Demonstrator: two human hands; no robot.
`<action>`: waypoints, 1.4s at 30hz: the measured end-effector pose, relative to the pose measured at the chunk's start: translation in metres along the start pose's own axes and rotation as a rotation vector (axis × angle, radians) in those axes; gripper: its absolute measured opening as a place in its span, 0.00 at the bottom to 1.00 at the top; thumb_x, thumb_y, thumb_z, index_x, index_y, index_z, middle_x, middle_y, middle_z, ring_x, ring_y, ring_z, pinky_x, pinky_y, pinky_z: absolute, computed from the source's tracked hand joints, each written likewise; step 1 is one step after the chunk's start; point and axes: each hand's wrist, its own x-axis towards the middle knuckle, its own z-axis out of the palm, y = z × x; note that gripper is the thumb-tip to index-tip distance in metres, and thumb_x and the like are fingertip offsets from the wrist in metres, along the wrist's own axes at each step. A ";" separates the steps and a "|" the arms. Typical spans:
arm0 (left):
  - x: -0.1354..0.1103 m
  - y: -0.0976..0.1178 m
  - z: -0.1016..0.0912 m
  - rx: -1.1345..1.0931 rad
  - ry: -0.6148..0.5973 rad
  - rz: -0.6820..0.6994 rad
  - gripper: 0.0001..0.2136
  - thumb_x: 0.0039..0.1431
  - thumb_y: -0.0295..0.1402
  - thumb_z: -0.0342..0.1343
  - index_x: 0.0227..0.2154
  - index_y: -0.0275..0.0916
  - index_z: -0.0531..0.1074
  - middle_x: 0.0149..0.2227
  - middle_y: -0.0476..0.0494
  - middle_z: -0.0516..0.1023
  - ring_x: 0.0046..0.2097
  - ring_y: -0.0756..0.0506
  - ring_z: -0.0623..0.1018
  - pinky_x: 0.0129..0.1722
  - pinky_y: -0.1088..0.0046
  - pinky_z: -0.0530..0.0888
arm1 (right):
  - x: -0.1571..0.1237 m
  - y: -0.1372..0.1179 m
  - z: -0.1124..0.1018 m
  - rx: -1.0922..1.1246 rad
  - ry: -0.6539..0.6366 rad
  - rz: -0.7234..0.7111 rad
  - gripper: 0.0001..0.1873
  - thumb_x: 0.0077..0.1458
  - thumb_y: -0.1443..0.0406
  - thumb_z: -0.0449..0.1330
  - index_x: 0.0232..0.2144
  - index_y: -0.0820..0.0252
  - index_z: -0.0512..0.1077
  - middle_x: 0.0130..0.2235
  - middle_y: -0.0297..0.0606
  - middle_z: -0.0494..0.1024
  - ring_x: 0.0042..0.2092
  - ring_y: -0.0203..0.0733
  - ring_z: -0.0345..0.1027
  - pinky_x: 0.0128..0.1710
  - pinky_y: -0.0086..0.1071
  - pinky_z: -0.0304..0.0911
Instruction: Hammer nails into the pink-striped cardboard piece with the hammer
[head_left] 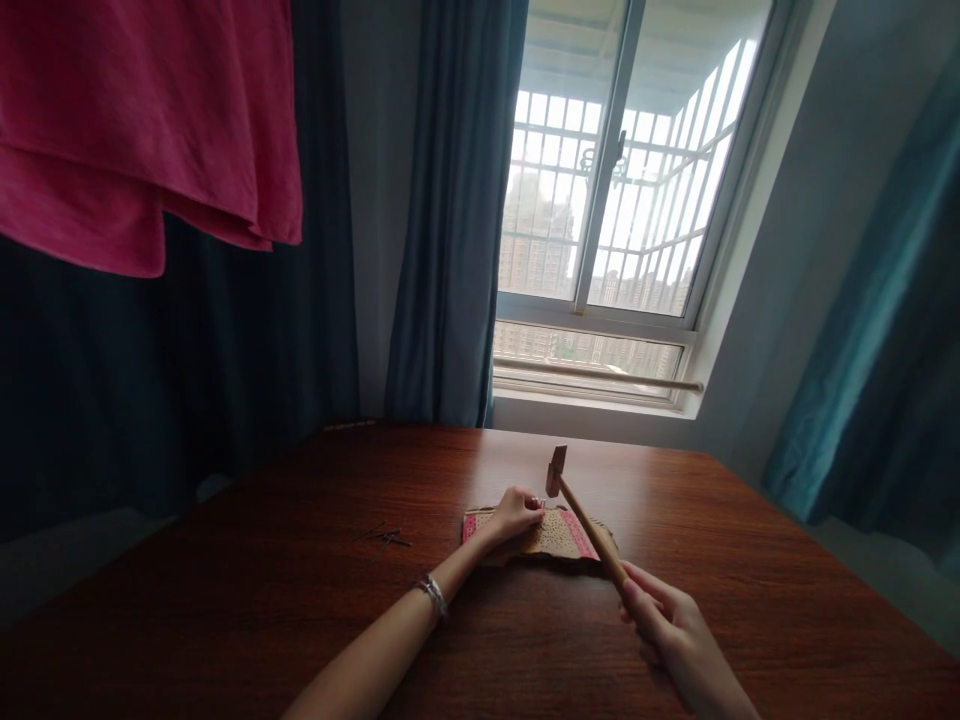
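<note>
We see a flat patterned board [559, 535] with pink strips along its short edges lying on a dark brown wooden tabletop [262, 600], and we place everything else by it.

Our left hand [514, 515] rests on the board's left part. Its fingers are drawn together at the board's far edge, just under the hammer's head. They look pinched, but whatever may be between them is too small for us to make out, so we cannot tell whether this hand grips anything. A beaded bracelet [433, 595] sits on that wrist, nearer to us than the board.

Our right hand [664, 615] is on the near right side of the board, closed firmly around the end of a hammer [581, 515] with a wooden handle. The handle slants up and across the board's right half. The head hangs in the air above the board's far edge, clear of the surface and close to the left fingertips.

To the left of the board, well apart from it, a few thin dark nails [386, 538] lie loose on the tabletop.

Beyond the board, past the far edge of the tabletop, a barred window [622, 200] lets in daylight. A blue curtain [450, 220] hangs to its left. High up and far to the left of the board hangs a pink cloth [150, 120].
</note>
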 end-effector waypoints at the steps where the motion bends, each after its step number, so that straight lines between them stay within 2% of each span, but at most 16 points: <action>1: -0.002 0.003 -0.002 -0.002 -0.003 -0.008 0.07 0.42 0.32 0.55 0.20 0.32 0.73 0.22 0.47 0.73 0.27 0.49 0.68 0.26 0.78 0.61 | 0.000 0.000 0.000 0.008 0.003 -0.009 0.34 0.45 0.49 0.58 0.50 0.62 0.63 0.24 0.30 0.66 0.14 0.23 0.50 0.10 0.19 0.39; 6: -0.005 0.010 -0.005 -0.001 -0.010 -0.024 0.07 0.42 0.32 0.55 0.20 0.32 0.74 0.22 0.47 0.73 0.29 0.48 0.69 0.27 0.77 0.62 | 0.001 0.004 0.000 0.028 -0.002 0.010 0.34 0.43 0.49 0.59 0.49 0.62 0.64 0.23 0.30 0.67 0.13 0.23 0.48 0.10 0.20 0.38; 12: 0.009 -0.016 0.006 -0.007 -0.028 0.070 0.09 0.43 0.31 0.54 0.25 0.32 0.75 0.27 0.46 0.75 0.30 0.48 0.71 0.30 0.77 0.64 | -0.003 -0.001 -0.005 0.075 0.001 -0.013 0.33 0.43 0.49 0.60 0.49 0.62 0.65 0.24 0.30 0.67 0.14 0.24 0.50 0.10 0.20 0.40; 17: 0.017 -0.033 0.007 -0.210 -0.032 0.121 0.18 0.43 0.29 0.50 0.39 0.32 0.74 0.37 0.42 0.76 0.37 0.47 0.73 0.36 0.75 0.67 | 0.003 0.006 -0.018 0.092 0.065 -0.004 0.33 0.40 0.51 0.62 0.48 0.62 0.66 0.23 0.30 0.68 0.14 0.24 0.51 0.10 0.20 0.40; 20: 0.017 -0.033 0.003 -0.379 -0.001 0.079 0.21 0.42 0.27 0.46 0.41 0.32 0.73 0.38 0.40 0.76 0.39 0.46 0.73 0.37 0.73 0.68 | 0.012 0.017 -0.030 0.059 0.128 -0.026 0.37 0.37 0.54 0.65 0.49 0.64 0.64 0.23 0.31 0.71 0.14 0.25 0.52 0.10 0.21 0.41; 22: 0.018 -0.032 0.000 -0.470 0.058 0.045 0.22 0.42 0.26 0.44 0.41 0.30 0.73 0.36 0.40 0.76 0.38 0.46 0.74 0.37 0.72 0.69 | 0.017 0.024 -0.040 -0.005 0.180 -0.079 0.36 0.37 0.55 0.65 0.49 0.66 0.66 0.22 0.32 0.72 0.14 0.27 0.54 0.11 0.23 0.45; 25: 0.022 -0.035 -0.003 -0.516 0.190 0.001 0.21 0.41 0.25 0.43 0.39 0.28 0.73 0.32 0.39 0.77 0.35 0.47 0.74 0.35 0.72 0.69 | 0.023 0.032 -0.056 -0.169 0.307 -0.172 0.31 0.37 0.56 0.64 0.44 0.67 0.71 0.21 0.34 0.75 0.18 0.34 0.63 0.15 0.26 0.54; 28: 0.028 -0.043 -0.005 -0.445 0.265 -0.018 0.20 0.40 0.23 0.42 0.35 0.28 0.74 0.29 0.40 0.77 0.31 0.48 0.74 0.34 0.72 0.70 | 0.028 0.041 -0.074 -0.378 0.446 -0.218 0.26 0.37 0.57 0.62 0.41 0.64 0.74 0.25 0.38 0.79 0.27 0.43 0.71 0.23 0.28 0.63; 31: 0.031 -0.050 -0.007 -0.297 0.265 -0.022 0.18 0.40 0.22 0.43 0.32 0.29 0.75 0.28 0.42 0.77 0.31 0.48 0.74 0.35 0.73 0.70 | 0.033 0.051 -0.093 -0.586 0.525 -0.217 0.23 0.39 0.57 0.59 0.39 0.62 0.75 0.31 0.41 0.81 0.35 0.47 0.73 0.32 0.30 0.66; 33: 0.031 -0.053 -0.008 -0.199 0.248 -0.028 0.17 0.41 0.22 0.43 0.31 0.30 0.76 0.27 0.43 0.77 0.31 0.48 0.74 0.35 0.73 0.70 | 0.036 0.059 -0.103 -0.715 0.525 -0.197 0.24 0.42 0.57 0.57 0.41 0.61 0.74 0.35 0.42 0.80 0.38 0.49 0.73 0.36 0.32 0.66; 36: 0.029 -0.053 -0.008 -0.091 0.215 -0.031 0.16 0.43 0.22 0.44 0.31 0.31 0.76 0.28 0.43 0.77 0.32 0.48 0.74 0.33 0.74 0.70 | 0.037 0.067 -0.112 -0.873 0.497 -0.144 0.25 0.45 0.56 0.54 0.45 0.60 0.72 0.36 0.42 0.80 0.38 0.50 0.73 0.36 0.34 0.66; 42: 0.025 -0.049 -0.008 0.027 0.211 -0.022 0.15 0.45 0.21 0.46 0.32 0.32 0.76 0.30 0.43 0.77 0.33 0.49 0.74 0.35 0.76 0.69 | 0.033 0.067 -0.112 -1.055 0.461 -0.034 0.25 0.50 0.56 0.48 0.48 0.55 0.70 0.37 0.42 0.80 0.38 0.50 0.73 0.35 0.35 0.65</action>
